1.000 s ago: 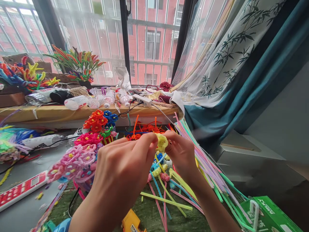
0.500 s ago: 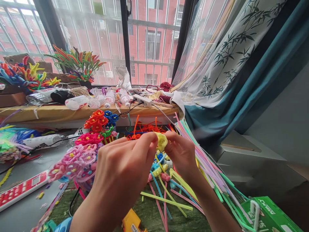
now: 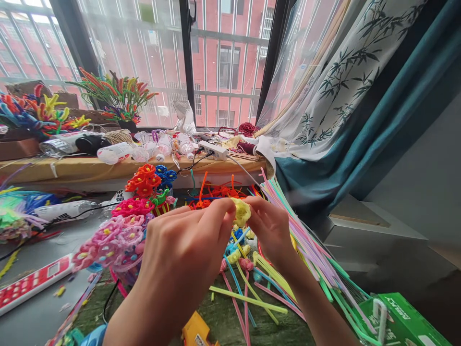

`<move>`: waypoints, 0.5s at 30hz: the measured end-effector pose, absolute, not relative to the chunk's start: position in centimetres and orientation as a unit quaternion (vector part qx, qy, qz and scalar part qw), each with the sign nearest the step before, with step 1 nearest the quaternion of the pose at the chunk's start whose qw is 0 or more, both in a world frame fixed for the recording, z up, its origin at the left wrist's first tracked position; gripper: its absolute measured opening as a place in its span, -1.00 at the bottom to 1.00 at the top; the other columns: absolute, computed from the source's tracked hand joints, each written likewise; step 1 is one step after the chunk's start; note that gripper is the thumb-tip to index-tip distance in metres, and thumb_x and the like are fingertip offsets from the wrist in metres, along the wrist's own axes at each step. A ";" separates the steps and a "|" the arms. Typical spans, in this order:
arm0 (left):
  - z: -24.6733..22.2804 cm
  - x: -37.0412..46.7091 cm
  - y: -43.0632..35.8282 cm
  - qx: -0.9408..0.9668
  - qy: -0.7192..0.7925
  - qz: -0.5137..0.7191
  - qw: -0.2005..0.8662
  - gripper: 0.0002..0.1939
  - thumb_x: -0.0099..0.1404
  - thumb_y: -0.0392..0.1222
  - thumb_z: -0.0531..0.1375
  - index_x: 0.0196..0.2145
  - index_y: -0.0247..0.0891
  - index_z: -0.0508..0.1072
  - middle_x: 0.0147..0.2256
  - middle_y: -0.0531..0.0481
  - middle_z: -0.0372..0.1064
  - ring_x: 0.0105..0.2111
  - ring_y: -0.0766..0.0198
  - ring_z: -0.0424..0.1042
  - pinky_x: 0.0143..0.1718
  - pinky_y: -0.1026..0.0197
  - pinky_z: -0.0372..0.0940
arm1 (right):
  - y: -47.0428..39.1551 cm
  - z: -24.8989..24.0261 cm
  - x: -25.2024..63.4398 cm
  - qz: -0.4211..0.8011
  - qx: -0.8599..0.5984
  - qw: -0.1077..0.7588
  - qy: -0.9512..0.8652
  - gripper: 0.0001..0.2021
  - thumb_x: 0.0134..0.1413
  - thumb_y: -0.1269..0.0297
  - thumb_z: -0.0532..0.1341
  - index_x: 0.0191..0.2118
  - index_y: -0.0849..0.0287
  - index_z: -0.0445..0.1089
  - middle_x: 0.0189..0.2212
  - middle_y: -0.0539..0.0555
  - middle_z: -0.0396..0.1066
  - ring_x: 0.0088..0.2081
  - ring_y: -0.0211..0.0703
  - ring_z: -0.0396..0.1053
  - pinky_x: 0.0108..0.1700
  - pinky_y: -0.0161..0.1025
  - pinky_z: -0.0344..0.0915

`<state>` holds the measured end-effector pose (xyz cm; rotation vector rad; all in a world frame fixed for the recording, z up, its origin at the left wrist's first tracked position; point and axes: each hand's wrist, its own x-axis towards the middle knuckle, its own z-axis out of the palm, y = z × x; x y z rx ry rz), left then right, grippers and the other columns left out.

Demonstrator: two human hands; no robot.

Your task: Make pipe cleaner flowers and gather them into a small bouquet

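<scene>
A pale yellow pipe-cleaner flower (image 3: 242, 212) is pinched between both hands above the table. My left hand (image 3: 187, 250) grips its left side with thumb and forefinger, seen from the back. My right hand (image 3: 272, 230) holds its right edge with the fingertips. Below the hands lie pastel pipe-cleaner stems, among them a yellow stem (image 3: 252, 300) and a pink curled head (image 3: 246, 264). To the left of my left hand stands a bunch of pink and lilac pipe-cleaner flowers (image 3: 117, 238), with orange flowers (image 3: 143, 180) behind it.
Long pastel pipe cleaners (image 3: 313, 245) fan down along the right side toward a green box (image 3: 410, 317). A yellow tool (image 3: 196, 329) lies at the front edge. On the window ledge are plastic bottles (image 3: 115, 153) and a power strip (image 3: 213, 150). A red-and-white long object (image 3: 36, 283) rests at left.
Both hands keep their pinch on the yellow flower. The flower has turned slightly, and my right hand has shifted a little to the left.
</scene>
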<state>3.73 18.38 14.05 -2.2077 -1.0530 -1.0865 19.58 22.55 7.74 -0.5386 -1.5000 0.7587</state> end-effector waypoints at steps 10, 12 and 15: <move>13.8 3.6 18.3 -0.803 -0.373 -0.397 0.241 -0.83 0.34 -0.28 0.10 -0.36 -0.27 0.47 -0.72 0.21 0.20 -0.75 0.39 0.20 -0.61 0.30 0.09 | 22.8 7.3 20.0 0.355 -0.254 0.618 -0.654 -0.77 0.22 0.05 0.19 -0.24 0.07 0.50 -0.48 -0.05 0.37 -0.42 -0.27 0.33 -0.34 -0.33 0.27; 13.8 3.7 18.3 -0.804 -0.378 -0.391 0.240 -0.83 0.34 -0.28 0.11 -0.36 -0.27 0.48 -0.72 0.20 0.21 -0.75 0.38 0.21 -0.62 0.29 0.09 | 22.8 7.3 20.0 0.362 -0.254 0.611 -0.656 -0.74 0.20 0.02 0.20 -0.23 0.08 0.49 -0.46 -0.03 0.40 -0.40 -0.24 0.35 -0.33 -0.30 0.29; 13.9 3.7 18.3 -0.809 -0.378 -0.384 0.235 -0.84 0.33 -0.27 0.12 -0.37 -0.27 0.48 -0.72 0.19 0.21 -0.75 0.36 0.23 -0.63 0.28 0.09 | 22.9 7.3 20.1 0.359 -0.254 0.605 -0.664 -0.74 0.18 0.02 0.22 -0.22 0.08 0.50 -0.43 -0.01 0.43 -0.37 -0.20 0.38 -0.30 -0.27 0.31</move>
